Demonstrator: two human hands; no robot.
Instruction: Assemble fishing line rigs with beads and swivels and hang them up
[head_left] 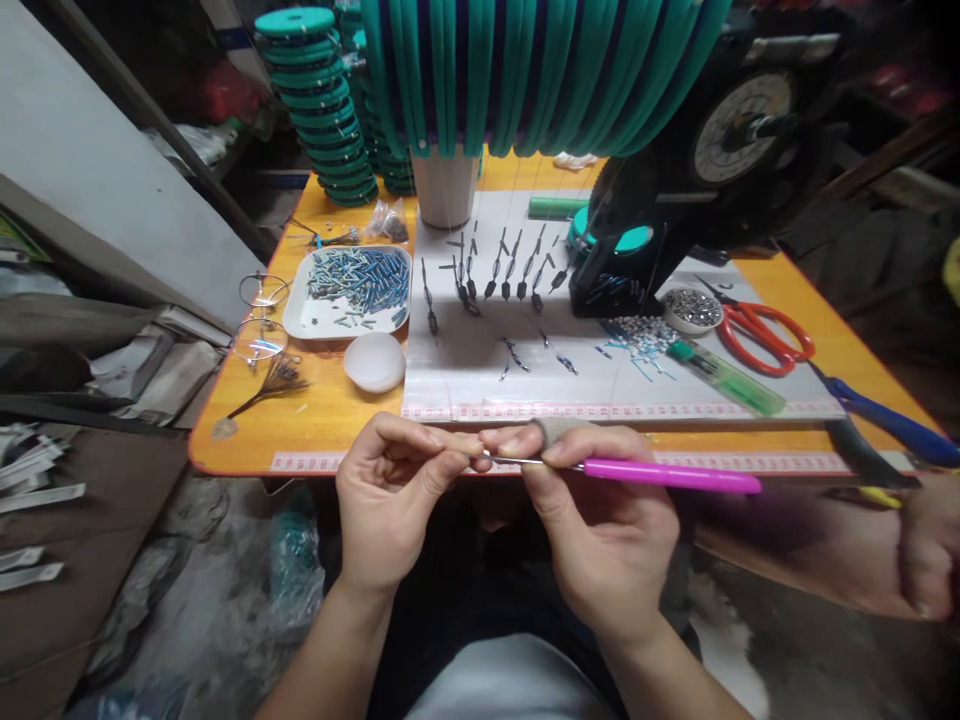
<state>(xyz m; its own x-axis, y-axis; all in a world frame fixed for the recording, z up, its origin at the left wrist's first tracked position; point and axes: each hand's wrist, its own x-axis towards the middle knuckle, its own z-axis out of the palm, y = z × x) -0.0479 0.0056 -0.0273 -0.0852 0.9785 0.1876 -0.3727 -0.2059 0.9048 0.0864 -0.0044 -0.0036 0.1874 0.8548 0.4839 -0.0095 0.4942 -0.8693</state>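
Note:
My left hand [394, 500] and my right hand [592, 520] meet in front of the orange table's near edge [315, 420]. The right hand is closed round a thin metal tool with a pink handle [667, 475] that sticks out to the right; its index finger wears a grey sleeve. The left hand's thumb and forefinger pinch together at the tool's metal tip, on something too small to make out. Both hands hang over my lap, just below the measuring tape along the table edge.
A white mat [525, 370] carries rows of small black rigs. A tray of blue tubes [360, 290], a white lid [375, 362], red scissors [765, 330], a green lighter [727, 380], blue pliers [892, 420], a black machine [675, 200] and teal spools [322, 100] stand around.

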